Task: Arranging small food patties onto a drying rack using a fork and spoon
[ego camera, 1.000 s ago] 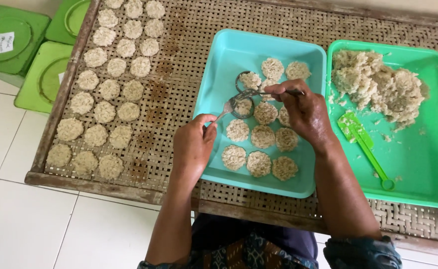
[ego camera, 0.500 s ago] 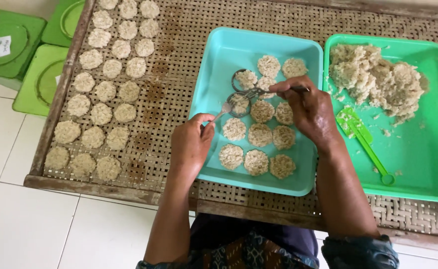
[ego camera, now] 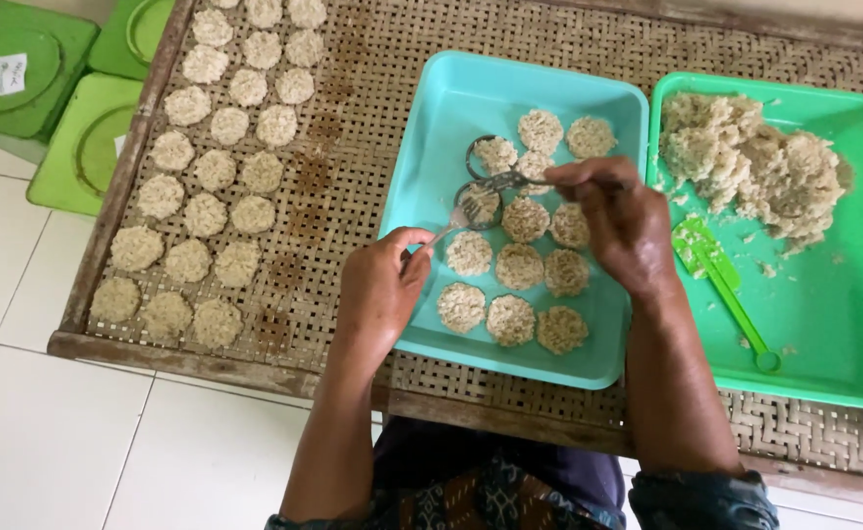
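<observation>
The left hand (ego camera: 377, 285) now pinches a fork (ego camera: 456, 218) against the ring mould (ego camera: 478, 199), which the right hand's (ego camera: 613, 221) grip holds by its handle inside the turquoise tray (ego camera: 431, 128). Both moved little; pressing continues.

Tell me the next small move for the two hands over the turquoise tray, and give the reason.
Probably press the fork down inside the round metal ring mould. The left hand holds a metal fork whose tines rest on the patty in that ring, while the right hand steadies the mould's handle over the turquoise plastic tray.
</observation>
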